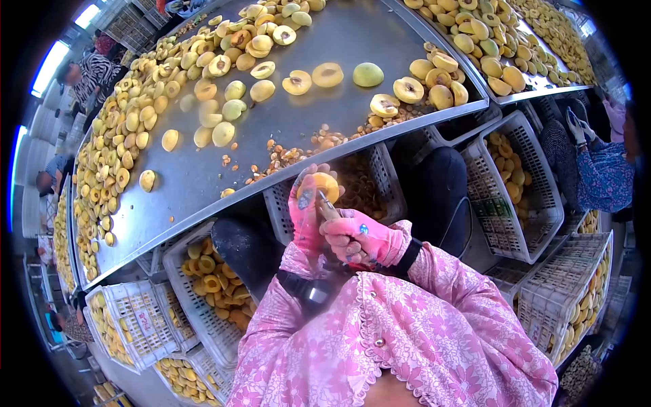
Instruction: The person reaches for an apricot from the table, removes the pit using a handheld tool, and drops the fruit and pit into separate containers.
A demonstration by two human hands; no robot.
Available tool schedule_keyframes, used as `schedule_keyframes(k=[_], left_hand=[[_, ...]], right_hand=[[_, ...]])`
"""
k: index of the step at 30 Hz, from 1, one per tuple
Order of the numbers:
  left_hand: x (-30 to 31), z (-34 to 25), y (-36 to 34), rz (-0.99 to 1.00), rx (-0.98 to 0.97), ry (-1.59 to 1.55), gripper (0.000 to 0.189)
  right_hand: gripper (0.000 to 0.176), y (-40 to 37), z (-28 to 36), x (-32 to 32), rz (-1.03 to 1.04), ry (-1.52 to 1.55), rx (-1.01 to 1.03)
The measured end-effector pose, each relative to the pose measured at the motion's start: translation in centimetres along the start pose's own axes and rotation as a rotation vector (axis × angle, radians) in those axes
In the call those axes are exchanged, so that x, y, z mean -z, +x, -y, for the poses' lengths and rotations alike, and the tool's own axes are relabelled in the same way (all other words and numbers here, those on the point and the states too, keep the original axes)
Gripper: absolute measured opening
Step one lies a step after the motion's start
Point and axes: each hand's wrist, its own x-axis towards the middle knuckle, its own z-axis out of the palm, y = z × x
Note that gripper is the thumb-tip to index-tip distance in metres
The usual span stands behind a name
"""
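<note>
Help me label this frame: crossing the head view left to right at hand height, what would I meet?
Fruit heap, left knee, left hand, right hand, right knee, crate of fruit, person in blue.

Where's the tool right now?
In the middle of the head view: the right hand holds the tool, at the fruit half in the left hand.

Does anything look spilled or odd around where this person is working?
Small orange-brown bits lie scattered along the near edge of the metal table, which looks like spillage, though it may be ordinary waste. Nothing else stands out.
</note>
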Motion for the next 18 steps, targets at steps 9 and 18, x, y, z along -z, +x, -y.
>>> schedule_keyframes(k=[9, 18], left_hand=[[2.3, -3.1, 0.5, -0.13, -0.052, -0.243, 0.032], [19.6, -21.5, -6.0, -0.632, -0.425, 0.861, 0.034]], right_hand=[[0.012, -2.3, 0.3, -1.9, 0.072, -0.192, 0.174], [0.029, 2.5, -2.5, 8.3, -0.306, -1.839, -0.202]])
